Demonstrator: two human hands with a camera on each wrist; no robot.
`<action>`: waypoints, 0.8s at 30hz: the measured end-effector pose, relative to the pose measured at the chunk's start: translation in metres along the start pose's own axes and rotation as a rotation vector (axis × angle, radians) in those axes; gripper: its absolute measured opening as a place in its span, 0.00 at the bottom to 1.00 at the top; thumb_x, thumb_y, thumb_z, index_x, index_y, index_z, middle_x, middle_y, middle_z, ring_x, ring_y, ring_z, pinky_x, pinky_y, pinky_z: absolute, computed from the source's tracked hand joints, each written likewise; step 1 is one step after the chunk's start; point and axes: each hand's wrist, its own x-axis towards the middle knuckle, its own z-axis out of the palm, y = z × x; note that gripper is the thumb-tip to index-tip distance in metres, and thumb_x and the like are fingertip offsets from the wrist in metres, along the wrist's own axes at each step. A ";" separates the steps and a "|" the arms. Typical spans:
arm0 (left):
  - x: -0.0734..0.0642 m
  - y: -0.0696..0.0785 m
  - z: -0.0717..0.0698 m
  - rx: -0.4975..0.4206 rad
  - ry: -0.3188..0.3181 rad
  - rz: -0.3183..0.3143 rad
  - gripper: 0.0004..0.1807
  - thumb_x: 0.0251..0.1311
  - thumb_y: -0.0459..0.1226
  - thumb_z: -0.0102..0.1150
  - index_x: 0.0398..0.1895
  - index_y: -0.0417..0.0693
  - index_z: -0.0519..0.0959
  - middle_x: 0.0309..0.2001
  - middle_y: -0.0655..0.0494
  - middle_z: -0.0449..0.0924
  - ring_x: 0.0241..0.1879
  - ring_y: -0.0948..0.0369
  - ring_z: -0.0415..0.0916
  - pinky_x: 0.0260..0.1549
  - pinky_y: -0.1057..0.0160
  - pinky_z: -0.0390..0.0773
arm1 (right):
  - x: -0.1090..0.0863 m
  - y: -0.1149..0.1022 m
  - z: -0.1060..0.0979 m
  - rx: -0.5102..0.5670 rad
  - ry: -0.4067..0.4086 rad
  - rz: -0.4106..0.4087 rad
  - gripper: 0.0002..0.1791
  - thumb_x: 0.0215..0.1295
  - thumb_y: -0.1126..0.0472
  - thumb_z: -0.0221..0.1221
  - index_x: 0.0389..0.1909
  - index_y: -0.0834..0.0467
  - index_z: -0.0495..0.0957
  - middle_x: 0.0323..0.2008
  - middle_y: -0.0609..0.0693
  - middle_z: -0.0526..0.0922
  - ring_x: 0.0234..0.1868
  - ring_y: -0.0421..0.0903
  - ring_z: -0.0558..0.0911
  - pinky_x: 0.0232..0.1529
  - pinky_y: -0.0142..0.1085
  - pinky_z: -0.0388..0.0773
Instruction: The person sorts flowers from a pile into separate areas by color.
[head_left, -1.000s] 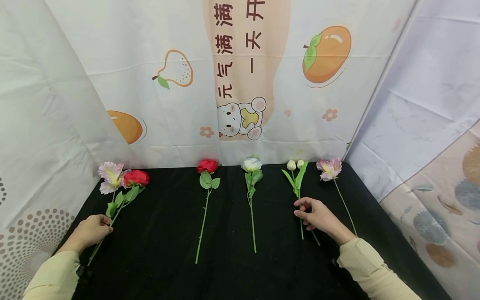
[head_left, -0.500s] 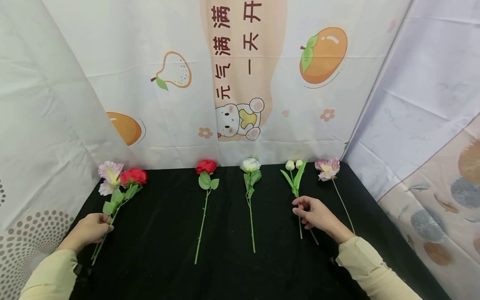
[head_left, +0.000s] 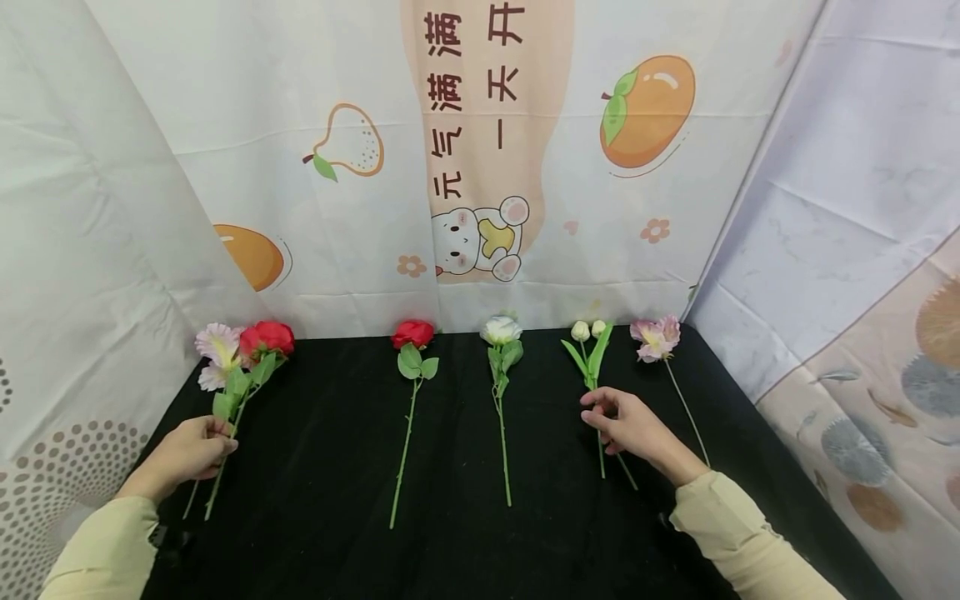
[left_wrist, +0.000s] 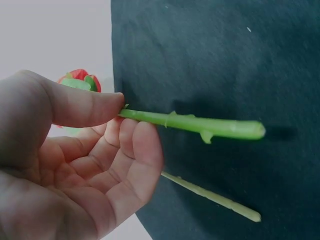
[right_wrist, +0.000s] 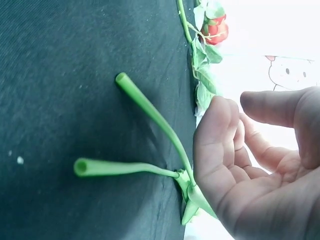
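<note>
My left hand pinches the green stem of a red rose between thumb and fingers. In the left wrist view the stem stands clear of the cloth, its lower end pointing away from the palm. Behind the rose lies a pale pink flower, its thin stem below my fingers. My right hand hovers over the stems of white tulips. Between its thumb and relaxed fingers there is a gap with nothing in it. Both tulip stems lie beside that hand in the right wrist view.
Another red rose and a white rose lie in the middle of the black cloth. A second pink flower lies at the right. Printed curtains stand behind and at both sides.
My left hand has moved slightly up and right with the red rose. Its bloom has risen and its stem has swung more upright. The right hand has barely moved.
</note>
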 end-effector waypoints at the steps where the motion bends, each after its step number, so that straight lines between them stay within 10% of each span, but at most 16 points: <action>1: 0.000 0.001 0.000 -0.005 -0.001 -0.003 0.11 0.71 0.32 0.52 0.45 0.30 0.68 0.30 0.50 0.71 0.31 0.57 0.73 0.31 0.57 0.83 | 0.000 -0.001 0.000 0.002 -0.002 -0.003 0.19 0.74 0.61 0.60 0.59 0.68 0.73 0.34 0.56 0.75 0.27 0.50 0.79 0.24 0.42 0.82; 24: -0.004 0.038 0.006 -0.148 -0.075 0.032 0.23 0.76 0.36 0.49 0.61 0.23 0.61 0.48 0.35 0.72 0.43 0.52 0.76 0.39 0.54 0.85 | 0.010 -0.037 0.010 0.218 -0.348 0.044 0.28 0.78 0.58 0.55 0.68 0.73 0.65 0.59 0.71 0.76 0.49 0.61 0.84 0.42 0.49 0.85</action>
